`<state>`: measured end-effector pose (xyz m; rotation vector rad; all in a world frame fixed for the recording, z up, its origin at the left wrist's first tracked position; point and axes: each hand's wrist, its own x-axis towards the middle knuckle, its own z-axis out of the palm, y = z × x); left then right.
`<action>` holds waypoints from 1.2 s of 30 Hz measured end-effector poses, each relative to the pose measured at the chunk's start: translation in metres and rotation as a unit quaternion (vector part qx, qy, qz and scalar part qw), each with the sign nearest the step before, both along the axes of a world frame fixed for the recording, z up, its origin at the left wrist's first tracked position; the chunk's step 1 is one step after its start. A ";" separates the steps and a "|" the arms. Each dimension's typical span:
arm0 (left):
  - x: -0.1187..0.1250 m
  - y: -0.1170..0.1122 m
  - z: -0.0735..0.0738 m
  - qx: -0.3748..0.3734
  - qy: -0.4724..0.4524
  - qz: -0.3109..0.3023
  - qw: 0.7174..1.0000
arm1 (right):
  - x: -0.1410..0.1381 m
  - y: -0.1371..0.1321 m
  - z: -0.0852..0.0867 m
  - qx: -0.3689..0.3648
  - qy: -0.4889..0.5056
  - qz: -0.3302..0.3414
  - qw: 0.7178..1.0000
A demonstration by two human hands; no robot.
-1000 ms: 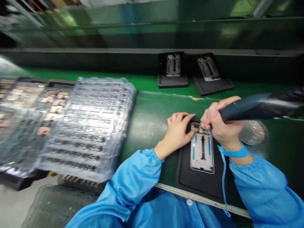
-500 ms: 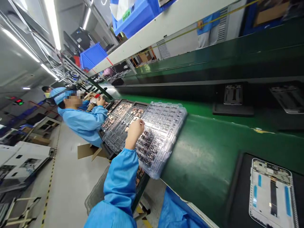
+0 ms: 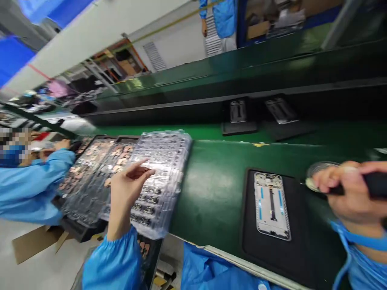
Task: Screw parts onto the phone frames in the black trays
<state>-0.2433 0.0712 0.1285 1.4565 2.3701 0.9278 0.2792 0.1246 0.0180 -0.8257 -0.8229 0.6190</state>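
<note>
My left hand (image 3: 128, 189) hovers over a clear plastic tray (image 3: 172, 193) whose pockets hold rows of small dark components. Its thumb and fingers are apart, with nothing visible between them. At the right edge, my right hand (image 3: 353, 197) is wrapped around a thick black tool (image 3: 376, 181), which looks like a screwdriver; motion blurs it. Just beyond that hand is a round, clear dish (image 3: 322, 167), partly hidden. Between my hands, a phone frame (image 3: 273, 209) with blue strips and a dark ribbon cable lies on a black mat (image 3: 250, 241).
Further left are black trays (image 3: 93, 177) of copper-coloured parts, with a co-worker's blue sleeve (image 3: 39, 185) beside them. Two more phone frames (image 3: 238, 110) rest on dark pads across the green bench (image 3: 208, 193). A shelf (image 3: 99, 36) runs above.
The view has swung right, bringing my right hand with the black tool into sight. My left thumb and fingers, closed together before, have spread apart over the clear tray.
</note>
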 end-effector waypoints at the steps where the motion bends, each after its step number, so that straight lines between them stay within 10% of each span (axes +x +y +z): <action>1: 0.027 -0.005 -0.007 0.008 -0.037 -0.048 0.998 | 0.001 0.002 0.001 0.021 -0.029 0.001 0.999; 6: 0.183 -0.024 -0.049 -0.131 -0.168 -0.353 0.911 | -0.006 0.008 0.004 0.035 -0.062 0.044 0.996; 11: 0.268 -0.030 -0.090 -0.124 -0.126 -0.463 0.868 | -0.010 0.005 0.004 0.040 -0.069 0.053 0.995; 36: 0.262 -0.043 -0.109 -0.157 -0.068 -0.438 0.883 | -0.011 0.007 0.010 0.044 -0.082 0.046 0.995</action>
